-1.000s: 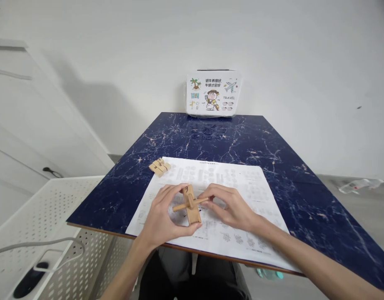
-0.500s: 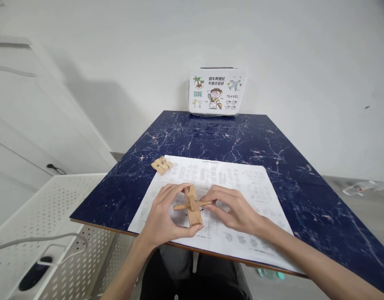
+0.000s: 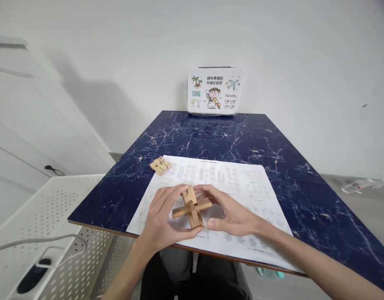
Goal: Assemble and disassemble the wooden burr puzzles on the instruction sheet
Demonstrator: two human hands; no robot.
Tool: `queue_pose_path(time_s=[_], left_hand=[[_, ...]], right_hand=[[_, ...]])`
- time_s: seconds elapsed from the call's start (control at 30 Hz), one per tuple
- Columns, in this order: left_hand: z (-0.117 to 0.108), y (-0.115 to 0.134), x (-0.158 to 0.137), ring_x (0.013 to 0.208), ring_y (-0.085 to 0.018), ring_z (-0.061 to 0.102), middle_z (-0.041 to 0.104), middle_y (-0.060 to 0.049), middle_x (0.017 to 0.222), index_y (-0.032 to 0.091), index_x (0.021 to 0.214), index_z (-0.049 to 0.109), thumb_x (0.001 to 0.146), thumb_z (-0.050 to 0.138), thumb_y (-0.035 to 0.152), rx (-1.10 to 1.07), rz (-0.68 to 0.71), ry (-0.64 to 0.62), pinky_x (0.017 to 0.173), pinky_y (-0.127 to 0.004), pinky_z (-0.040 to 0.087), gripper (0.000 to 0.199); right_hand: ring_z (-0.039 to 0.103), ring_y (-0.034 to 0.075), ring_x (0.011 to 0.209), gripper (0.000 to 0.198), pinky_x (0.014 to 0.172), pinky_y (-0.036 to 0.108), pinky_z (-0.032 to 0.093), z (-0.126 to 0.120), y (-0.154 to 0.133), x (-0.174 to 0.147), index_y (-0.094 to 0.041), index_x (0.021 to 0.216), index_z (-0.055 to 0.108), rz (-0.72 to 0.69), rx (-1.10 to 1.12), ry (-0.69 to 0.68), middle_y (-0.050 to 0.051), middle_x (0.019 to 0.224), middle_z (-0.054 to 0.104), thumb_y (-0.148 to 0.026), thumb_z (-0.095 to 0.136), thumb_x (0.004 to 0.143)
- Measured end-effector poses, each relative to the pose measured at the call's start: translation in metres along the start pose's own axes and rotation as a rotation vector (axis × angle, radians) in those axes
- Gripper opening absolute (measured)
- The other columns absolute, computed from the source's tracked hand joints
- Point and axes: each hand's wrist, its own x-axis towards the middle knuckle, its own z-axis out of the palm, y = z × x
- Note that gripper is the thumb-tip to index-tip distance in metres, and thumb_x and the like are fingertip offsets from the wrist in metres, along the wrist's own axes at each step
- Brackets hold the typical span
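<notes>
Right hand [image 3: 234, 212] has shifted from pinching one bar's end to curving loosely around the tan wooden cross-shaped assembly [image 3: 193, 211].
Left hand [image 3: 159, 223] clamps it by both ends above the white printed paper sheet [image 3: 254, 196], near the front edge of the dark-blue marbled table [image 3: 226, 139]; right-hand contact is unclear. Tabletop stretches beyond the sheet to a white cartoon-printed box [image 3: 214, 91].

"What do you see carrying things?"
"From my end, a dark blue, marble-patterned rectangular table [image 3: 257, 141]."
"And on it?"
"I see a white rectangular printed paper sheet [image 3: 254, 187] toward the near side, a small pale wooden block cluster [image 3: 160, 166] at its far left corner, and a white cartoon-printed box [image 3: 214, 91] upright at the far end."
</notes>
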Motion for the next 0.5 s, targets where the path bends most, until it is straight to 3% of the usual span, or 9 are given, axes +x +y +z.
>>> queue_pose_path(time_s=[0.17, 0.33, 0.5], left_hand=[[0.0016, 0.0043, 0.0023, 0.11, -0.035, 0.071, 0.073, -0.015, 0.125, 0.022, 0.148, 0.048, 0.078, 0.085, 0.032, 0.063, 0.074, 0.005, 0.093, -0.048, 0.055, 0.08], [0.0008, 0.0063, 0.0058, 0.107, -0.035, 0.073, 0.075, -0.015, 0.123, 0.021, 0.148, 0.047, 0.079, 0.083, 0.033, 0.086, 0.118, -0.005, 0.092, -0.047, 0.055, 0.079], [0.0015, 0.0052, 0.005, 0.107, -0.035, 0.072, 0.074, -0.016, 0.123, 0.02, 0.147, 0.047, 0.079, 0.083, 0.034, 0.111, 0.126, -0.014, 0.092, -0.048, 0.055, 0.078]], right_hand=[[0.067, 0.03, 0.116, 0.075, 0.1, 0.048, 0.055, 0.0041, 0.0006, 0.0015, -0.021, 0.146, 0.048, 0.048, 0.107, -0.019, 0.015, 0.133, 0.067, -0.062, 0.075, 0.091], [0.069, 0.027, 0.112, 0.056, 0.098, 0.045, 0.056, 0.0042, 0.0005, 0.0014, -0.019, 0.131, 0.061, 0.109, 0.036, 0.012, 0.011, 0.126, 0.071, -0.044, 0.083, 0.087], [0.07, 0.025, 0.105, 0.05, 0.093, 0.042, 0.058, 0.0033, -0.001, 0.0021, -0.019, 0.122, 0.064, 0.128, 0.016, 0.03, 0.009, 0.12, 0.072, -0.04, 0.086, 0.083]])
